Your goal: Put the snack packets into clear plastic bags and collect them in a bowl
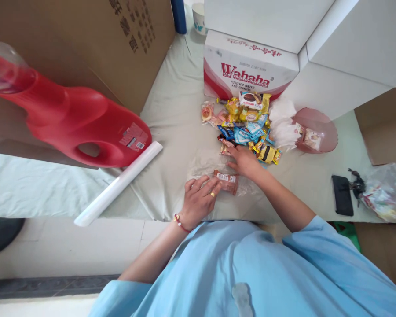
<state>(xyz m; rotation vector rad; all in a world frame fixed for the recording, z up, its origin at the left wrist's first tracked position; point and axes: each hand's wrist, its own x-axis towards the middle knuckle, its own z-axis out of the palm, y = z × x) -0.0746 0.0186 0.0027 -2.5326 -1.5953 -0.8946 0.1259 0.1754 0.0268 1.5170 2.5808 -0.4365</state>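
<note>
With the left hand (pixel 199 198) loosely spread against a brown packet (pixel 229 181) on clear plastic (pixel 201 162), the right hand (pixel 246 162), half-curled, its hold unclear, seems to be picking at the snack pile (pixel 247 130), which calls for a light pinch.

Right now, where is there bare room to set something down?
Bare cloth lies between the red jug and candy pile, and between the pink bowl and black phone. Crowded: from pile to bowl, and around the brown packet.

Cloth-covered table (pixel 171 110) bears snacks (pixel 250 115) and, seemingly, a phone (pixel 342 195).
</note>
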